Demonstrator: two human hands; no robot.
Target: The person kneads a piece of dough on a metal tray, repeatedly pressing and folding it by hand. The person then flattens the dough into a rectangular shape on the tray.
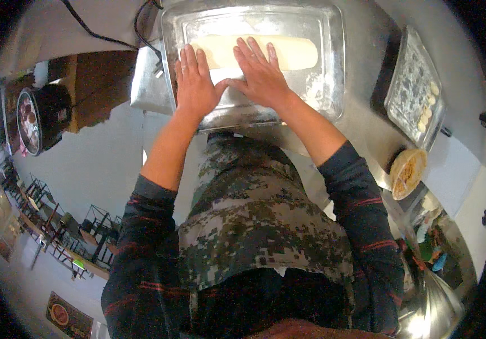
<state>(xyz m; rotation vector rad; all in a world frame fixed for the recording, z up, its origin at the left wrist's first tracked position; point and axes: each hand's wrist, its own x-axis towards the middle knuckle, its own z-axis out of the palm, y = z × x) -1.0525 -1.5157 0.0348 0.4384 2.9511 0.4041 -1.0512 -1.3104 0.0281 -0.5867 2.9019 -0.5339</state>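
Observation:
A thick, pale roll of dough (298, 53) lies lengthwise in a shallow rectangular metal tray (338, 63) before me. My left hand (196, 84) rests flat with its fingertips on the dough's left end. My right hand (262, 76) presses palm down near the dough's middle, fingers spread. The two thumbs meet or nearly meet below the roll. Neither hand grasps anything. White flour (319, 87) is scattered on the tray's floor at the lower right.
Right of the tray, a floured metal tray (399, 80) holds several small dough pieces (426, 113). Nearer me stands a bowl (409, 174) with a brownish-orange filling. A black cable with a plug (157, 70) hangs by the tray's left edge. A dark round pot (44, 119) stands far left.

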